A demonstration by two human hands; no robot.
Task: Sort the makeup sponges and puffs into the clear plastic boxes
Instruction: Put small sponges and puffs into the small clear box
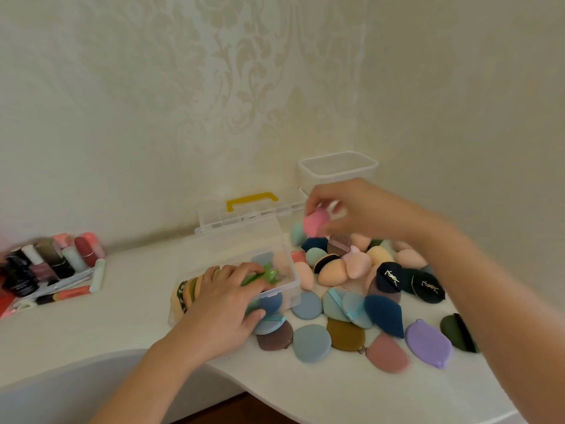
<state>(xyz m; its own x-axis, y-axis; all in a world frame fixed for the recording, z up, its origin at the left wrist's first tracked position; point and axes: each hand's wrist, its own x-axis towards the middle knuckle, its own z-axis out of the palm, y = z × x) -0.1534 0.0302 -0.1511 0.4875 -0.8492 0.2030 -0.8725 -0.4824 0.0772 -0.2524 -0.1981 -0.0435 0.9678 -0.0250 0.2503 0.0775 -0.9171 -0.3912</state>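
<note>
A pile of coloured makeup sponges and flat puffs lies on the white table, right of centre. A clear plastic box with a yellow handle stands open to its left, with several puffs stacked on edge inside. My left hand reaches into the box's front, fingers on a green puff, thumb outside the front wall. My right hand hovers above the pile's far side and pinches a pink sponge. Stacked clear tubs stand behind against the wall.
A cluster of lipsticks, bottles and tubes lies at the table's left end near the wall. The table's curved front edge runs below my left forearm. The patterned wall closes the back and right side.
</note>
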